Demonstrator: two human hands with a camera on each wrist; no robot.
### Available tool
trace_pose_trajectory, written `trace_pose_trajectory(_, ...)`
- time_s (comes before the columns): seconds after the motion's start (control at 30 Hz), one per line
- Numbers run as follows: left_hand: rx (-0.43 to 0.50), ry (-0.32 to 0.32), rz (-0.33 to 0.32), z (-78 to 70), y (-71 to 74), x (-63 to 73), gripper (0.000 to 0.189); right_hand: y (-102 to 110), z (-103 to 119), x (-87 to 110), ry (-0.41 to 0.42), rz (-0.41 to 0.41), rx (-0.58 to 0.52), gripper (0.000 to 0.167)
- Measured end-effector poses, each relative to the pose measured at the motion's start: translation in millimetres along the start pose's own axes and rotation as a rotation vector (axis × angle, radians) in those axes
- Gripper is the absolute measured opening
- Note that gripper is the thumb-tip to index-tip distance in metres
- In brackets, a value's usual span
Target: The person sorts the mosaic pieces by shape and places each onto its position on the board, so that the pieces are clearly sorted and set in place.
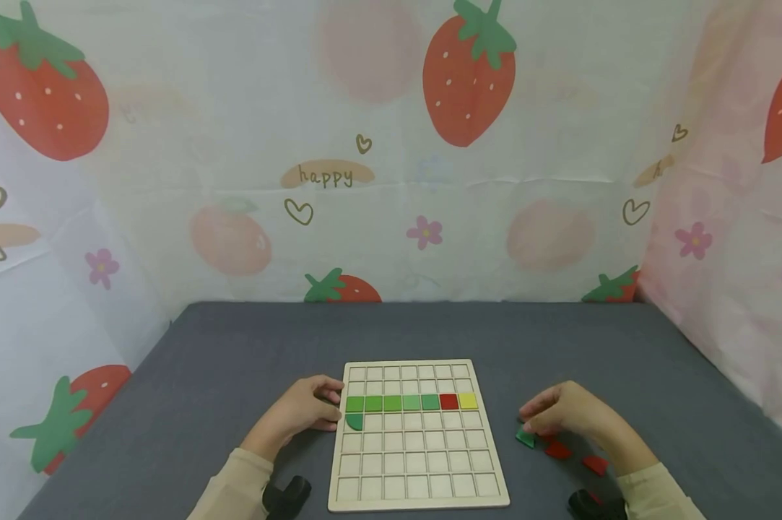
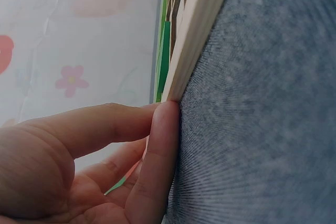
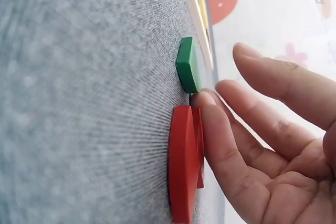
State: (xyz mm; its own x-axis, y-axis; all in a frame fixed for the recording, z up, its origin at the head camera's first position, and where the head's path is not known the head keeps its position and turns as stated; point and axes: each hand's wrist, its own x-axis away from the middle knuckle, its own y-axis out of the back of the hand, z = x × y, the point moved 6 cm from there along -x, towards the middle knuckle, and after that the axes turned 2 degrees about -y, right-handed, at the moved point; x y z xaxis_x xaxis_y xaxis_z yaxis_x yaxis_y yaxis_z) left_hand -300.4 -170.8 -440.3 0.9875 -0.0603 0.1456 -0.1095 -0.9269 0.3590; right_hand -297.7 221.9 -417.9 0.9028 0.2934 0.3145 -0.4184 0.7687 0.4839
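A pale wooden grid board (image 1: pixel 419 498) lies on the dark grey cloth. Its third row from the far edge holds several green squares (image 1: pixel 374 404), a red square (image 1: pixel 449 401) and a yellow square (image 1: pixel 468 401). Below that row's left end sits a green quarter-circle tile (image 1: pixel 354 421). My left hand (image 1: pixel 306 406) holds the board's left edge, thumb and fingertips against the wood. To the board's right, my right hand (image 1: pixel 569 412) hovers at the loose tiles, thumb apart from its fingers. Its fingertips are right by a red tile (image 3: pixel 181 163), near a green tile (image 3: pixel 187 66).
More red tiles (image 1: pixel 595 465) lie right of the board, close to the right wrist. Black wrist-worn cameras (image 1: pixel 288 498) hang low by both sleeves. A strawberry-print curtain (image 1: pixel 391 238) rises behind the table and along its sides.
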Motion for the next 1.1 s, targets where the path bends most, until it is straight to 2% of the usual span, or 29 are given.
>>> trace_pose_trajectory(0.27, -0.008, -0.018, 0.016, -0.2, -1.1, -0.9, 0.05, -4.1, 0.1, 1.4, 0.031, 0.085, 0.027, 0.03)
trace_pose_trajectory(0.53, -0.013, -0.002, 0.013, -0.2, -0.6, -0.3, 0.05, -8.9, 1.1, -0.2, 0.046, 0.126, -0.008, 0.034)
trace_pose_trajectory(1.1, -0.008, -0.007, 0.007, -0.7, -0.7, -0.4, 0.049, -12.0, 2.3, -1.6, 0.03, 0.035, 0.086, 0.02)
